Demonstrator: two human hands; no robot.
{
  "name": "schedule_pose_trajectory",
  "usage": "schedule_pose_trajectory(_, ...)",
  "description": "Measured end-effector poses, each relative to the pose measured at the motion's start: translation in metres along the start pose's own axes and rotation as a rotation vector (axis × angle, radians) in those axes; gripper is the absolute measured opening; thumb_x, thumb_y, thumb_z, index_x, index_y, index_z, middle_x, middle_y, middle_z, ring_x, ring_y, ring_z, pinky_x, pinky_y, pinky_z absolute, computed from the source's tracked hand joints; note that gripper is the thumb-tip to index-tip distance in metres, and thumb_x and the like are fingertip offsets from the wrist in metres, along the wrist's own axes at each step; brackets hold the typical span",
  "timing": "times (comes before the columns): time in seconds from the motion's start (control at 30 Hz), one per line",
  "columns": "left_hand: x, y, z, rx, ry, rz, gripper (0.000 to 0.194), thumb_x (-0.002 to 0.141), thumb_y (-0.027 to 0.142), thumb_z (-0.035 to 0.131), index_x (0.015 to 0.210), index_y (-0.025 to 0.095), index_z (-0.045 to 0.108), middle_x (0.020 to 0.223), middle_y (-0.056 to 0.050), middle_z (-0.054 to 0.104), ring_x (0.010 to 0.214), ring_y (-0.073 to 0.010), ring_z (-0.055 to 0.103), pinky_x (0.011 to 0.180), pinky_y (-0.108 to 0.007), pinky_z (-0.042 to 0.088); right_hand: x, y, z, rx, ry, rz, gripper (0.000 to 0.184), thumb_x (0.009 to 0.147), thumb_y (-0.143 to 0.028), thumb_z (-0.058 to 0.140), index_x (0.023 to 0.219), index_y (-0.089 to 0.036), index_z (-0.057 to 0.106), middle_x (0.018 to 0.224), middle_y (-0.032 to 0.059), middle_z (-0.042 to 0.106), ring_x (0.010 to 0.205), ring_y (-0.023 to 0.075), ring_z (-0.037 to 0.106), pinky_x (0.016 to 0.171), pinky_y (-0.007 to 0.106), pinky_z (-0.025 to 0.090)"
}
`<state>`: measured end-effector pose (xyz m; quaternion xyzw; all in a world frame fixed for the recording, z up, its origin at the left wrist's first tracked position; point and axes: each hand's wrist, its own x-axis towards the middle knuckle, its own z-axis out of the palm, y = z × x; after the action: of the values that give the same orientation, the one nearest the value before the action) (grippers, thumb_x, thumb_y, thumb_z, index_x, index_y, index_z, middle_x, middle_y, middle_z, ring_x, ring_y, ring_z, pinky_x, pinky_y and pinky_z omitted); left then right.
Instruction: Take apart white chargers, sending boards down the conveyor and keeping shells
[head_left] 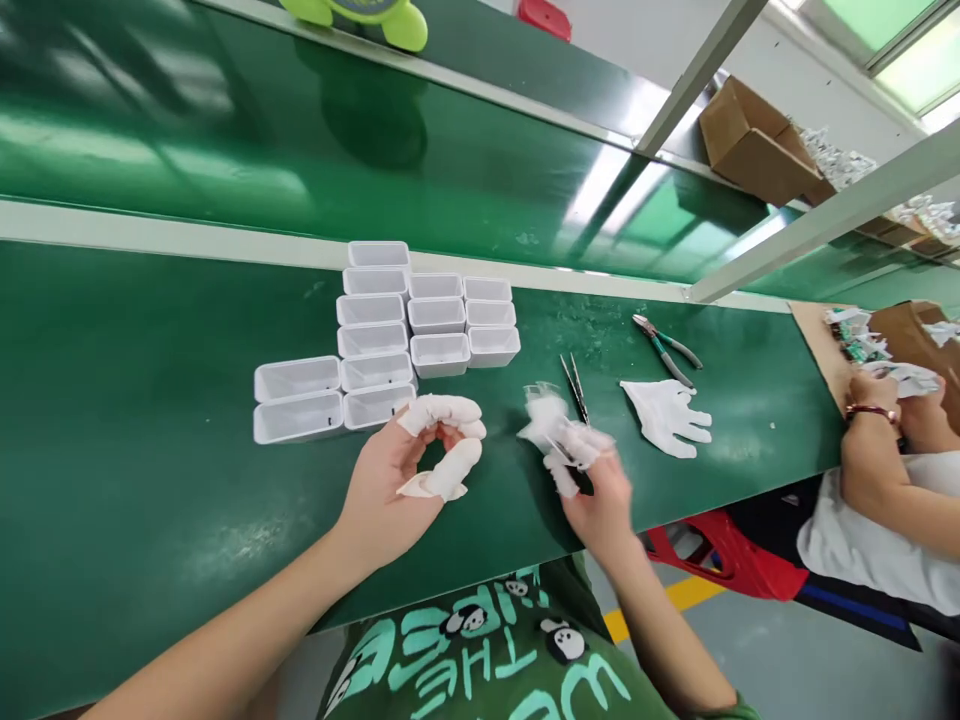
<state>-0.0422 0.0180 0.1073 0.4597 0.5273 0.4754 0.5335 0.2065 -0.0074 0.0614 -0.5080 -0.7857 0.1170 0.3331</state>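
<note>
White finger covers sit on the thumb and fingertips of my left hand [409, 480], which is curled with its tips brought together in front of the trays. Whether anything small lies in that pinch is hidden. My right hand [592, 480], also with white finger covers, is closed on a crumpled, translucent plastic bag [546, 415], blurred by motion. Metal tweezers [575, 388] lie on the bench just beyond the right fingers. Several white plastic trays [375, 372] stand in rows past my left hand; small dark bits show in a few of the nearer ones.
On the green bench [150, 540], a white glove [667, 415] and green-handled cutting pliers [664, 350] lie to the right. A co-worker's hands [877, 395] work at the far right beside a cardboard box [911, 335]. A metal post [825, 230] rises behind the pliers.
</note>
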Motion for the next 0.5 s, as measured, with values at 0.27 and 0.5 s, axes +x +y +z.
schedule_pose_trajectory(0.27,0.001,-0.006,0.003,-0.005,-0.088,0.088,0.016,0.081,0.024,0.063,0.097,0.021,0.064,0.083,-0.002,0.064,0.07,-0.0133,0.057,0.046,-0.017,0.052,-0.002,-0.011,-0.014,0.028,-0.075,-0.008,0.061,0.09,-0.014,0.065,0.147,-0.023,0.046,0.139,0.0158,0.059,0.128,0.0316,0.059,0.1,0.046,0.057)
schedule_pose_trajectory(0.5,0.0,-0.014,0.006,-0.012,-0.112,0.026,0.017,0.081,0.024,0.064,0.098,0.023,0.063,0.084,-0.002,0.064,0.07,-0.0136,0.058,0.043,-0.015,0.047,0.003,-0.014,-0.015,0.001,0.027,0.006,0.063,0.087,-0.021,0.07,0.145,-0.022,0.045,0.133,0.0165,0.063,0.122,0.0324,0.063,0.095,0.05,0.059)
